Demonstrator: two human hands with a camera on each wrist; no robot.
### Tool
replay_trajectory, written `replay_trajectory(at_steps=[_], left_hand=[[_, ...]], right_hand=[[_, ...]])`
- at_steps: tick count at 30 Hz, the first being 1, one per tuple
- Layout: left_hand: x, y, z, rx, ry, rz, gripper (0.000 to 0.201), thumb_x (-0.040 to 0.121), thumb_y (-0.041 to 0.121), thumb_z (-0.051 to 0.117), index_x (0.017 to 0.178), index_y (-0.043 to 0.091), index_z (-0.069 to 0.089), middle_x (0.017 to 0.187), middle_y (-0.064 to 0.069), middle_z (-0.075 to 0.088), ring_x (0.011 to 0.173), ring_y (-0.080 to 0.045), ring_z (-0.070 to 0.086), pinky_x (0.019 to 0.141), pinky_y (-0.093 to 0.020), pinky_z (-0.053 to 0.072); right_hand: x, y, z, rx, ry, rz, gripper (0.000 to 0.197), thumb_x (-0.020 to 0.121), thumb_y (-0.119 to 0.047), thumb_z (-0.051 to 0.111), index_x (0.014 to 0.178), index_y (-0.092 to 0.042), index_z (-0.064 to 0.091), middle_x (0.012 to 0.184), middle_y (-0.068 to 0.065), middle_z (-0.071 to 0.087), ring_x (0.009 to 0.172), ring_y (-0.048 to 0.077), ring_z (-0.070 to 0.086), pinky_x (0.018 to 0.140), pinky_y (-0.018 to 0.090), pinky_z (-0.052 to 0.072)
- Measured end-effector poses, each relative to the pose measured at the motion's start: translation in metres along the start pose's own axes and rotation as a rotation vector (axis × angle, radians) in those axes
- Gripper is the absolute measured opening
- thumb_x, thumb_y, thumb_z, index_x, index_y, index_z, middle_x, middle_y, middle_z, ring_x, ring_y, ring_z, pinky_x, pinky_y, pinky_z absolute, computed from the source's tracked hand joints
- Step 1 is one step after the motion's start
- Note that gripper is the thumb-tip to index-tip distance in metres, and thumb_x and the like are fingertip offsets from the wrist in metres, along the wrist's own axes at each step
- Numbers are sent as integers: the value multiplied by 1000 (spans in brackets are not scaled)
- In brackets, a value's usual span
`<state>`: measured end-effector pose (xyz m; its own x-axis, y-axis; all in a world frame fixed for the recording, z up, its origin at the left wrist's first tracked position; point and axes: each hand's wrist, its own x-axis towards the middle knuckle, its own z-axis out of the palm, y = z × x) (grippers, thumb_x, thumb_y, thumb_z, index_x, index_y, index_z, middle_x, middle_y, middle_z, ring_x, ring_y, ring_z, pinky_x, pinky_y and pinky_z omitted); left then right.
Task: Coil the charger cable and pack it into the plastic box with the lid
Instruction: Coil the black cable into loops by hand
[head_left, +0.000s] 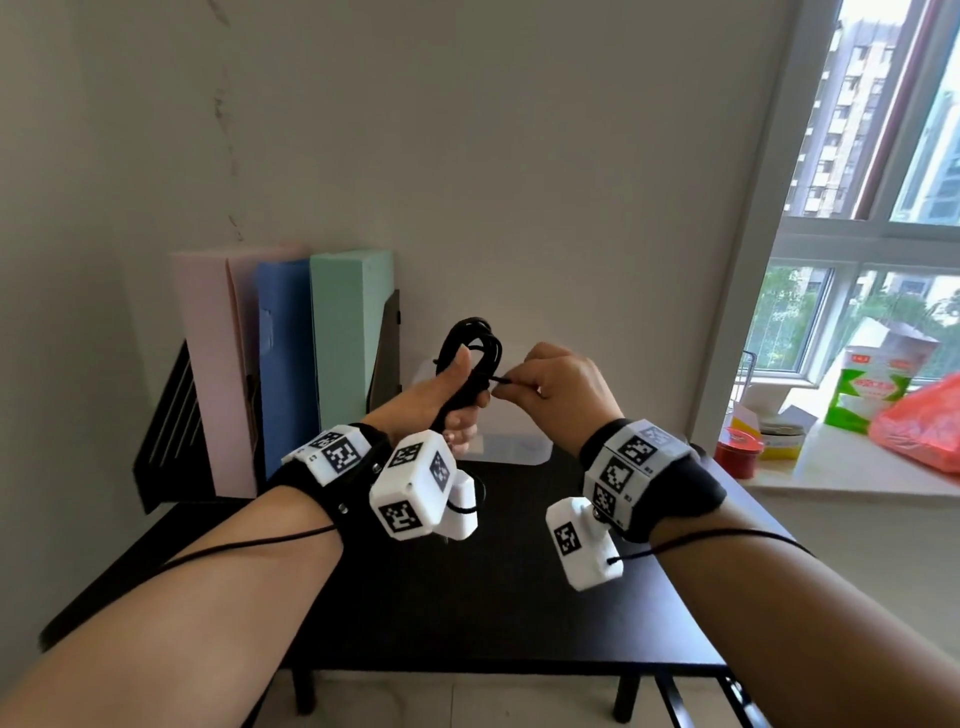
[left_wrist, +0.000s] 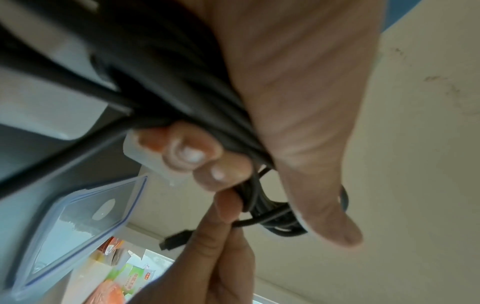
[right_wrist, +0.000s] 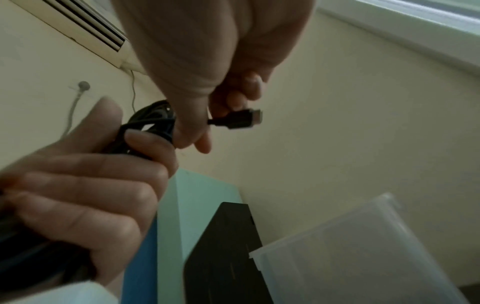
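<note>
Both hands hold something: my left hand (head_left: 448, 399) grips the coiled charger cable (head_left: 470, 344), my right hand (head_left: 558, 387) pinches its plug (right_wrist: 239, 119).

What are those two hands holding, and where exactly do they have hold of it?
The left hand grips the coiled black charger cable around the middle of its loops. The right hand pinches the cable's free end, just behind the plug.

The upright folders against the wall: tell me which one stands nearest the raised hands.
The mint-green folder, rightmost in the row; the blue folder and pink folder stand farther left.
</note>
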<state>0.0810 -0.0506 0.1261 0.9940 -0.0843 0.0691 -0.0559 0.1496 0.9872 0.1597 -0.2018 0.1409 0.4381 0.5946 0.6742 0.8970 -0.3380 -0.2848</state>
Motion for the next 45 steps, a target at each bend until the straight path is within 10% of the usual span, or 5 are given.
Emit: replay_trajectory(at_steps=[7,18,22,33,45], left_hand=[[4,-5,8,-80,-75,-1,71,42,80,55,70,14,57,39,9,36,31,-4,37,41,-16,34],[9,1,24,-105,6,-91,53,84,59,26,71,12,46,34,5,35,27,-9,32,37,-16,34],[9,0,25,-119,53,-92,47,85,57,27,72,15,45,37,4,37,28,-9,33,38,-16,35],[10,-7,20,97,213,82,36,89,45,46,103,12,53,67,-5,59,38,-13,49,45,-26,46],[18,-17,27,188,366,121,32,90,36,49,119,24,42,86,-10,53,39,-13,48,46,-24,42]], right_hand=[[4,-2,-2,378,75,376,14,80,-11,68,90,-15,76,70,-15,63,65,0,60,65,6,46],[-3,-8,13,1452,208,669,18,85,14,51,85,-2,59,69,11,63,46,15,54,56,25,53],[-2,-2,15,1617,127,635,25,86,15,46,87,-6,59,74,10,66,68,25,59,61,26,53],[-5,12,5,1686,-98,743,20,62,-8,57,81,-12,56,66,-1,63,53,10,54,65,20,38],[2,1,15,1342,-123,804,30,89,-17,50,115,-4,59,88,8,63,80,22,59,76,34,49]])
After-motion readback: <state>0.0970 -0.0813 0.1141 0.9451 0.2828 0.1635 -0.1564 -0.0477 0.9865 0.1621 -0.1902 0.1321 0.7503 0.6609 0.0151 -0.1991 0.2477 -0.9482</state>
